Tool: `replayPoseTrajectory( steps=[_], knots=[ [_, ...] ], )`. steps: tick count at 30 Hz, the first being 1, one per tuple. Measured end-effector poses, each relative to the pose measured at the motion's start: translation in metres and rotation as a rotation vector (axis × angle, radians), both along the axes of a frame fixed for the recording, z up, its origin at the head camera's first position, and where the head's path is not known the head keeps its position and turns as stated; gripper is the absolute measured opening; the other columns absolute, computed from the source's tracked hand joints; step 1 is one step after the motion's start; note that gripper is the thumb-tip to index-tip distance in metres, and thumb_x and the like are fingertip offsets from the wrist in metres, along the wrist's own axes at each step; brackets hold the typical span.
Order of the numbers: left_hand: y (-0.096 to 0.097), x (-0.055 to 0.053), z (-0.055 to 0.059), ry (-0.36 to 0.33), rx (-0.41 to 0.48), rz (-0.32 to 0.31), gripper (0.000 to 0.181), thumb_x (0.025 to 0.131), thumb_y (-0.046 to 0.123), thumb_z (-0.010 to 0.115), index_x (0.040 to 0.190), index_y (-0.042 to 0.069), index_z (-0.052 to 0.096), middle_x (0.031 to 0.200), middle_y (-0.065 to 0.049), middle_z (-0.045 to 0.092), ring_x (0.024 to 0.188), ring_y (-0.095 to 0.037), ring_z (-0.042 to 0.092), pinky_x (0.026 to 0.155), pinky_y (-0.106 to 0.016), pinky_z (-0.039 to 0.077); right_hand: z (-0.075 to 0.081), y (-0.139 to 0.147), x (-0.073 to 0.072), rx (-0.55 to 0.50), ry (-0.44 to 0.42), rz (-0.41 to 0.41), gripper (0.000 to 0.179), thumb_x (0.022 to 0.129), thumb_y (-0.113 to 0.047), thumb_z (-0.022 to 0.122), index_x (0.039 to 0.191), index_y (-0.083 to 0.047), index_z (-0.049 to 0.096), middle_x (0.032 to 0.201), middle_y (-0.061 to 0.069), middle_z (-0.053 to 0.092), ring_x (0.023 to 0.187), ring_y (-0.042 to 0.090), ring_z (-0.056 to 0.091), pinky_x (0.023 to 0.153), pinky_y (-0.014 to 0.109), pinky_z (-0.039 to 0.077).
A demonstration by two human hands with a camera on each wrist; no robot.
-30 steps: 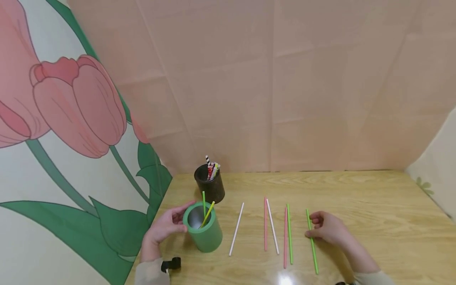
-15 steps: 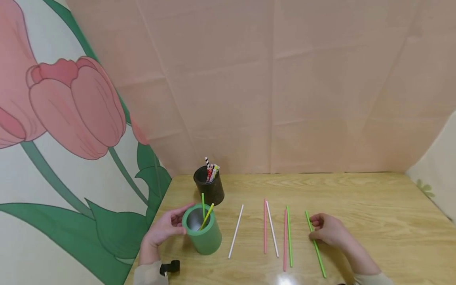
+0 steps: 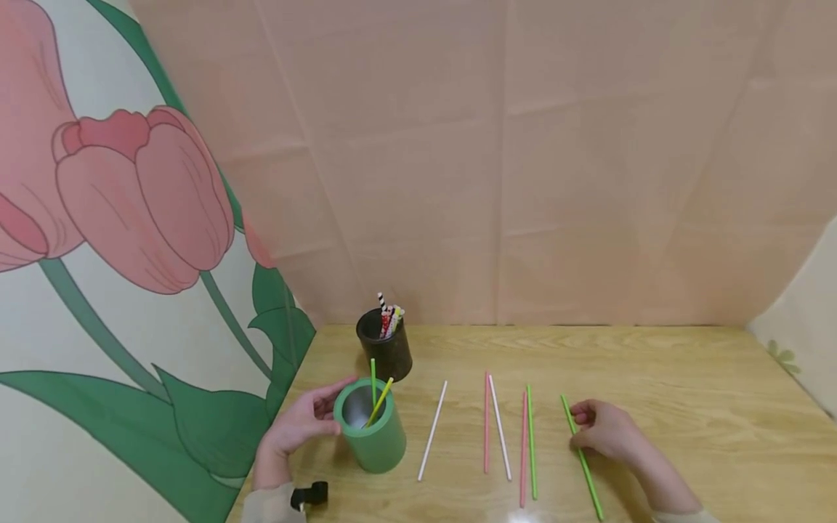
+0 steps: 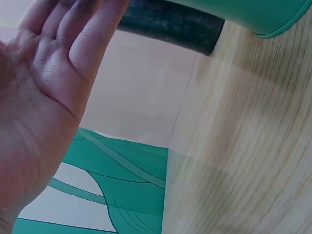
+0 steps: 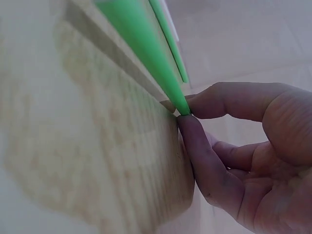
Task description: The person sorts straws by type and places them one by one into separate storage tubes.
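In the head view my left hand point(image 3: 301, 427) holds the side of a green cup point(image 3: 374, 447), thumb and index finger at its rim. A green straw point(image 3: 373, 381) and a yellow one lean inside the cup. On the right, my right hand point(image 3: 608, 430) pinches a light-green straw point(image 3: 590, 483) between thumb and fingertip. The right wrist view shows this straw point(image 5: 148, 51) slanting close over the wood, its far end hidden by the fingertips. From the left wrist, the palm point(image 4: 44, 97) appears with its fingers reaching toward the cup point(image 4: 263, 14).
Several loose straws lie between the hands: a white straw point(image 3: 432, 431), a pink straw point(image 3: 487, 423) beside another white one, and a pink one beside a green straw point(image 3: 532, 442). Behind the cup stands a dark cup point(image 3: 387, 356) with patterned straws. A tulip-painted wall point(image 3: 131, 203) borders the left.
The pinched green straw has turned, its near end swinging to the right. The left hand stays at the cup, and the head view has shifted slightly.
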State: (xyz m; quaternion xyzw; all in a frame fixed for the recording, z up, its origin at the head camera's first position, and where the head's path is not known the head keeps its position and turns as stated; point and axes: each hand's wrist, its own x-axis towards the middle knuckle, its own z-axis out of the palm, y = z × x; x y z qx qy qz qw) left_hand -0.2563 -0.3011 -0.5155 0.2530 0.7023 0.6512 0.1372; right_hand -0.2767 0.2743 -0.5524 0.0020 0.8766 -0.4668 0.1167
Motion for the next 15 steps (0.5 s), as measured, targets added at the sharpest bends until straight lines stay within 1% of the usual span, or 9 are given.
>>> replayPoseTrajectory(
  steps=[5, 8, 15],
  knots=[
    [-0.0016, 0.0028, 0.0018, -0.016, 0.006, 0.0, 0.082, 0.096, 0.017, 0.084, 0.164, 0.001, 0.041, 0.158, -0.004, 0.056, 0.137, -0.017, 0.058, 0.106, -0.032, 0.053, 0.0033, -0.0012, 0.0029, -0.037, -0.002, 0.017, 0.062, 0.073, 0.004, 0.085, 0.129, 0.015, 0.061, 0.111, 0.016, 0.063, 0.09, 0.022, 0.063, 0.069, 0.032, 0.062],
    [-0.0017, 0.0035, 0.0026, -0.022, 0.01, 0.002, 0.081, 0.096, 0.019, 0.084, 0.164, 0.003, 0.043, 0.157, -0.002, 0.057, 0.136, -0.017, 0.059, 0.105, -0.032, 0.054, 0.0041, -0.0002, 0.003, -0.053, -0.007, 0.017, 0.062, 0.073, 0.004, 0.085, 0.13, 0.016, 0.061, 0.111, 0.016, 0.063, 0.09, 0.022, 0.063, 0.069, 0.033, 0.062],
    [0.0005, 0.0011, 0.0022, -0.012, 0.003, -0.001, 0.086, 0.096, 0.02, 0.084, 0.163, -0.006, 0.037, 0.156, -0.003, 0.058, 0.135, -0.018, 0.06, 0.105, -0.032, 0.053, 0.0038, 0.0055, -0.0006, -0.053, -0.024, 0.015, 0.066, 0.074, 0.003, 0.085, 0.132, 0.017, 0.058, 0.112, 0.017, 0.064, 0.092, 0.022, 0.064, 0.073, 0.034, 0.063]
  ],
)
